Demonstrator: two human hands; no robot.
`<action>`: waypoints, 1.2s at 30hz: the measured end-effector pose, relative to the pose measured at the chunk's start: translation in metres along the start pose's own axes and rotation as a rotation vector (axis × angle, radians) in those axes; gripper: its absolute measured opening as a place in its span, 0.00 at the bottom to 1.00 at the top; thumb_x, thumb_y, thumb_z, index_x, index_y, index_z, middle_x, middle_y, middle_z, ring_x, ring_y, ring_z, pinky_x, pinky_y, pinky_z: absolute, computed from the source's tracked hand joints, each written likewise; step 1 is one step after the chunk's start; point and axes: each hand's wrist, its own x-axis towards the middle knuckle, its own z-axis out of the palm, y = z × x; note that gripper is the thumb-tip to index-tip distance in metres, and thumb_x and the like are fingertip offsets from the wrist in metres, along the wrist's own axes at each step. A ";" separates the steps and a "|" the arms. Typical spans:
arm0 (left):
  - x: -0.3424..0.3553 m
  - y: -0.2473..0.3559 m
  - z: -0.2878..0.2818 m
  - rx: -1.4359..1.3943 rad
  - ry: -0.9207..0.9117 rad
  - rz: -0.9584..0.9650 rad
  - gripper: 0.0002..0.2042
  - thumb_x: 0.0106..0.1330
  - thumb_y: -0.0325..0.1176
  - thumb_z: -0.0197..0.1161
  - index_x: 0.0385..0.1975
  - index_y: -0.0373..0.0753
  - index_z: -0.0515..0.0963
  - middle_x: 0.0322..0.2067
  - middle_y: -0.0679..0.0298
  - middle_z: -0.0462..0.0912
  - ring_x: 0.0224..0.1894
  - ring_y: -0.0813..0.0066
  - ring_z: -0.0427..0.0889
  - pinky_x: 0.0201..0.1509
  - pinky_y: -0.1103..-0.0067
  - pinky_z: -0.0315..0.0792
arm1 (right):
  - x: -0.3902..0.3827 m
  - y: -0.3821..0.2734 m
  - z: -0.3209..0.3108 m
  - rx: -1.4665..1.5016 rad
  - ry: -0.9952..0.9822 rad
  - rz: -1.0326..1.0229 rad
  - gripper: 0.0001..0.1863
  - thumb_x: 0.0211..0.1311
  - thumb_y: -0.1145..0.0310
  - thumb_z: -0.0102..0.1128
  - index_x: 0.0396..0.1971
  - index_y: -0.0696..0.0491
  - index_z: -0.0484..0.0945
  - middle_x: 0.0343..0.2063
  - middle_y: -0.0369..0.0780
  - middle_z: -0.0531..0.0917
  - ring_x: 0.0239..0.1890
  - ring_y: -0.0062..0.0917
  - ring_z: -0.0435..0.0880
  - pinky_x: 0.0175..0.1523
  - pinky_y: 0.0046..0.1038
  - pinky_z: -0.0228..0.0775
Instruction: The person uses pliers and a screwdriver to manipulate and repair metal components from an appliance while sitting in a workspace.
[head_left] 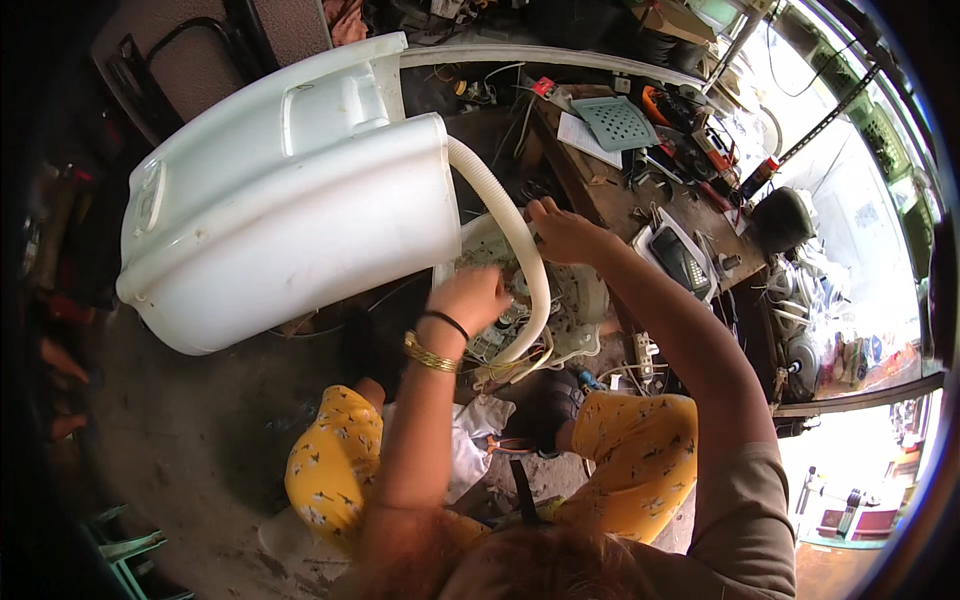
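Note:
A big white plastic washing machine body (300,240) lies tipped over in front of me. A ribbed cream drain hose (505,205) loops from its open end. My left hand (468,300) is closed just left of the hose, above exposed wires and parts (515,320); what its fingers hold, if anything, is hidden. On the hose's other side my right hand (562,232) is raised in a pinch near the edge of the white base (580,300). Too little shows to tell what lies between those fingertips.
On the right, a wooden workbench (610,205) carries a perforated pale-green tray (615,122), a dark multimeter-like device (680,258) and a spray can (760,177). A power strip (646,355) hangs beside it. Orange-handled pliers (508,444) lie by my feet near a white cloth.

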 end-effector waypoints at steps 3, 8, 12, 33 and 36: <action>-0.072 0.091 -0.102 0.153 0.442 0.463 0.10 0.56 0.32 0.62 0.34 0.38 0.71 0.28 0.57 0.80 0.34 0.54 0.79 0.38 0.66 0.72 | -0.001 0.029 0.028 0.090 0.171 -0.191 0.15 0.55 0.70 0.55 0.43 0.53 0.69 0.29 0.48 0.82 0.37 0.45 0.82 0.40 0.39 0.75; -0.207 0.219 -0.169 0.470 0.181 0.819 0.06 0.55 0.33 0.60 0.27 0.37 0.74 0.20 0.63 0.77 0.26 0.67 0.79 0.28 0.75 0.71 | -0.021 0.030 0.028 -0.080 0.121 0.167 0.16 0.58 0.67 0.49 0.46 0.54 0.66 0.38 0.51 0.79 0.40 0.46 0.82 0.44 0.41 0.74; -0.227 0.244 -0.151 0.434 -0.059 1.046 0.07 0.56 0.33 0.60 0.27 0.36 0.76 0.20 0.62 0.78 0.25 0.69 0.78 0.27 0.76 0.71 | 0.000 0.003 0.032 0.044 0.078 -0.062 0.16 0.59 0.70 0.48 0.47 0.55 0.64 0.40 0.53 0.76 0.40 0.46 0.81 0.44 0.41 0.74; -0.046 -0.050 -0.030 0.071 -0.067 0.000 0.14 0.59 0.42 0.61 0.32 0.36 0.80 0.28 0.56 0.83 0.33 0.62 0.81 0.40 0.71 0.72 | 0.000 -0.035 0.004 -0.062 -0.046 0.231 0.18 0.57 0.67 0.50 0.49 0.48 0.66 0.30 0.43 0.83 0.39 0.43 0.82 0.44 0.43 0.73; -0.042 -0.034 -0.035 0.134 -0.039 -0.016 0.13 0.59 0.42 0.60 0.31 0.37 0.80 0.30 0.55 0.83 0.35 0.59 0.81 0.41 0.70 0.73 | -0.004 -0.015 0.019 0.058 0.116 0.072 0.18 0.58 0.66 0.51 0.50 0.47 0.68 0.30 0.42 0.83 0.39 0.41 0.83 0.42 0.41 0.74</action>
